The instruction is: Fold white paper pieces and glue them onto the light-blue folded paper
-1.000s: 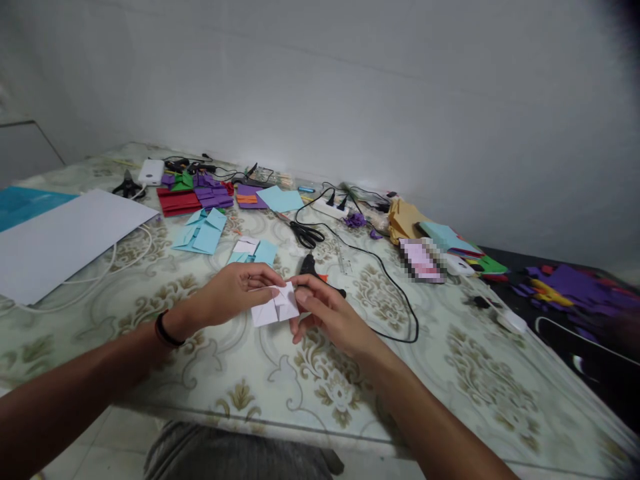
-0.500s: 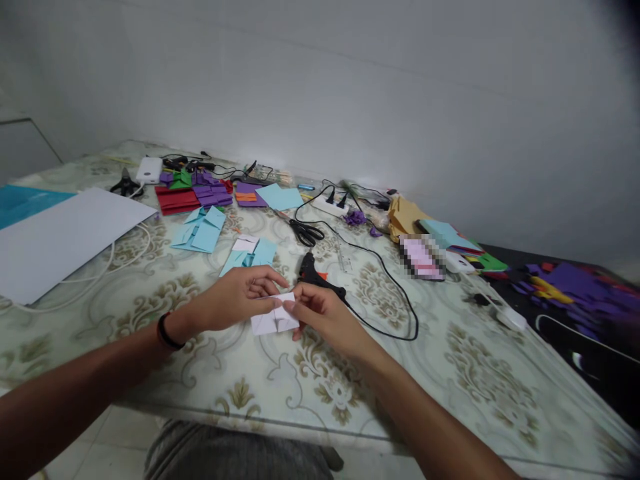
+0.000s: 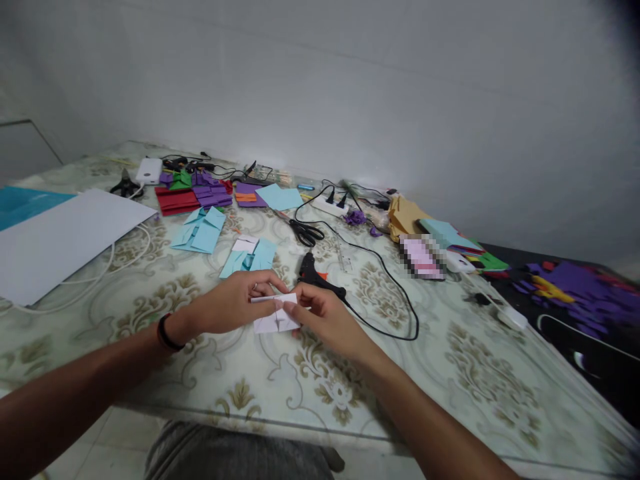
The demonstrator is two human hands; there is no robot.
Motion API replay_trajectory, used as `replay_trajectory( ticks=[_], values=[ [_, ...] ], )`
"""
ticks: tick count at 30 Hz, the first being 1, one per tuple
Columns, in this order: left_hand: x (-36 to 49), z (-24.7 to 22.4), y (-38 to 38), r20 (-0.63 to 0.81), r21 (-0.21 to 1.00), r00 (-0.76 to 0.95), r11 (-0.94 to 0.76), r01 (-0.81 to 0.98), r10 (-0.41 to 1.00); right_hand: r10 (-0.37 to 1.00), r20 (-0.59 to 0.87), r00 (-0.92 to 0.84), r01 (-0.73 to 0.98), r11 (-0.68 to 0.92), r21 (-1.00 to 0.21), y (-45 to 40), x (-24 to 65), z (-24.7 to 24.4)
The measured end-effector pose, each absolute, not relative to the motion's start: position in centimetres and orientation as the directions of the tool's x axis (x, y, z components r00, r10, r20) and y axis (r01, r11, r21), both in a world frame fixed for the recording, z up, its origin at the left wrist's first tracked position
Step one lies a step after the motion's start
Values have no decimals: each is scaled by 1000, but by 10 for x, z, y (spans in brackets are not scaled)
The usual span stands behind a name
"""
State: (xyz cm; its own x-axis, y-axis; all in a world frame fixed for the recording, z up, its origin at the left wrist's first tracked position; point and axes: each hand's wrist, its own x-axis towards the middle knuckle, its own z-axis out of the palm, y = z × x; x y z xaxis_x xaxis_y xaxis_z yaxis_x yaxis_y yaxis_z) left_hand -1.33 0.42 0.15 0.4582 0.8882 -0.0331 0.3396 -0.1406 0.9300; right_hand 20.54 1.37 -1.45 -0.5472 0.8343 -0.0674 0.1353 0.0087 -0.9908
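Observation:
A small folded white paper (image 3: 275, 321) is held between my two hands, low over the near middle of the table. My left hand (image 3: 239, 301) grips its left part, thumb on top and fingers behind. From the right, my right hand (image 3: 325, 315) pinches it, with the thumb close to my left thumb. Some of the paper's far side is hidden by the fingers. Just beyond my hands lie folded light-blue pieces (image 3: 260, 255) with a white folded part (image 3: 245, 245) at their top. A black glue gun (image 3: 314, 275) with an orange trigger rests past my right hand.
Black scissors (image 3: 306, 233), another folded light-blue piece (image 3: 199, 230) and a power strip (image 3: 330, 205) lie farther back. The glue gun's black cable loops right. A large white sheet (image 3: 75, 233) covers the left side. Paper scraps (image 3: 585, 293) and a phone (image 3: 423, 257) are at right.
My left fingers have drawn in slightly toward my right hand. The white paper has shifted a little and tilted between the hands. Everything else on the table stays put.

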Motion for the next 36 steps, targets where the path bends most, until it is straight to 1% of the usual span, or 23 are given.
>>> replay_trajectory(
  ticks=[6,12,15,20,27,32,36],
  values=[
    [-13,5,4,-27,915,464,-165,368,886,844,-23,-536,170,82,-982,12,205,-12],
    [-14,5,4,-18,901,471,-190,389,882,849,43,-527,228,190,-955,10,206,-11],
    [-14,4,4,-22,898,467,-188,399,884,846,56,-530,242,215,-946,10,206,-11],
    [-14,6,4,-21,889,465,-196,413,885,862,80,-501,221,216,-951,12,206,-12],
    [-13,11,2,-13,892,483,-208,401,875,842,81,-534,223,233,-947,12,207,-10],
    [-12,11,0,-14,907,476,-190,377,879,814,15,-580,246,193,-950,10,205,-11],
    [-13,10,1,-11,852,468,-237,468,884,854,7,-521,173,113,-978,11,207,-14]
  ],
)
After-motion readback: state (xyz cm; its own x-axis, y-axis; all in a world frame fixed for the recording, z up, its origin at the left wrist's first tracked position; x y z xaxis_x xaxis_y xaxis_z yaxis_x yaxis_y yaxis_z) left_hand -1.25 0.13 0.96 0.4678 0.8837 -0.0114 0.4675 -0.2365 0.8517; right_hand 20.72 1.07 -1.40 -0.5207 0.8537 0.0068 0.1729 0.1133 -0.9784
